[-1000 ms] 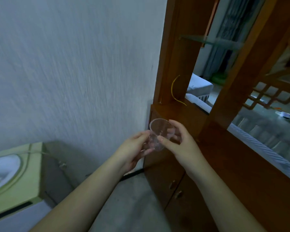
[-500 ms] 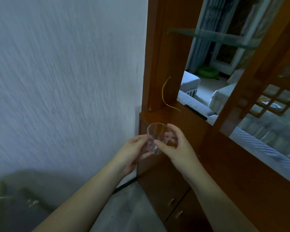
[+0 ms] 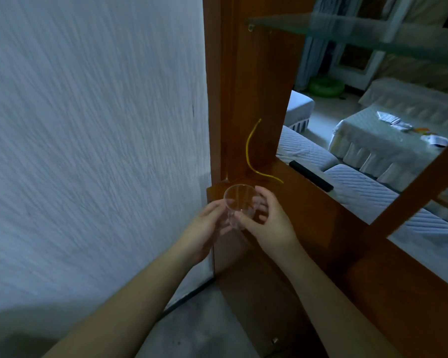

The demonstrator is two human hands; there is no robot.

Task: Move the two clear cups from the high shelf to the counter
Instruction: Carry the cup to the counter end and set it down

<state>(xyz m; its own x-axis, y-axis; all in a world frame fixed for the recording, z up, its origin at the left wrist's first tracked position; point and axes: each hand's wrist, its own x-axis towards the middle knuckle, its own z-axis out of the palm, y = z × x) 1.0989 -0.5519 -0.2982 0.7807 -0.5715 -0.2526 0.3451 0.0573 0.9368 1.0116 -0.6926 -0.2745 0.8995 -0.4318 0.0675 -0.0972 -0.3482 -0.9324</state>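
Single head view: looks forward and down, close over wooden counter [image 3: 303, 202] beside white wall [image 3: 88, 151].

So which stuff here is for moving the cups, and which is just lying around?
For the job:
clear cup, held by left hand and right hand
wooden counter
glass shelf

Just lying about:
yellow wire
black remote
papers on the table behind

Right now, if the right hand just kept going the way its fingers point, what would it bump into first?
The right hand already touches the clear cup. Beyond the cup, probably the left hand's fingers; depth is uncertain.
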